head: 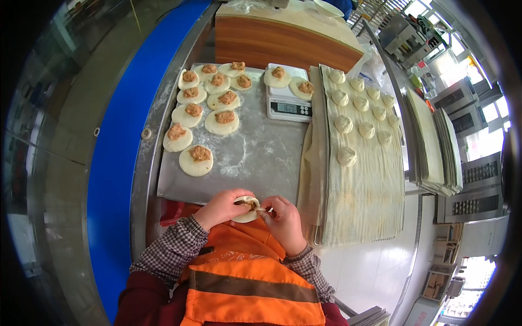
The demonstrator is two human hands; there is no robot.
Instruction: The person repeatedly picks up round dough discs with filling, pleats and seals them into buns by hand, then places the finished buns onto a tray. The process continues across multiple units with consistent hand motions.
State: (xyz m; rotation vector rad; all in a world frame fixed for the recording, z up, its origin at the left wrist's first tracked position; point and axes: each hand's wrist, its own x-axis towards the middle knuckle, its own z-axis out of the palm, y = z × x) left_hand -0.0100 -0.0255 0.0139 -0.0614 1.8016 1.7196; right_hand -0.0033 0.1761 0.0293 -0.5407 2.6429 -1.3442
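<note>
Above my orange apron, a round dough wrapper with meat filling (244, 218) is held between both hands. My left hand (223, 208) cups its left side, the thumb on the filling. The fingertips of my right hand (282, 219) pinch the right edge of the dough, where it is gathered. On the floured metal worktop (265, 163) lie several flat wrappers topped with filling, the nearest one (195, 167) at the left. Two more filled wrappers (278, 76) rest on a white digital scale (288, 106). Pleated buns (346, 156) stand in rows on a cloth-lined tray (363, 203) at the right.
A blue strip (112, 183) runs along the left side, beside the worktop's metal edge. Behind the worktop stands a wooden block or table (285, 36) with a pale top. Stacked trays (444, 155) are at the far right, and further trays (369, 317) stand low at the bottom right.
</note>
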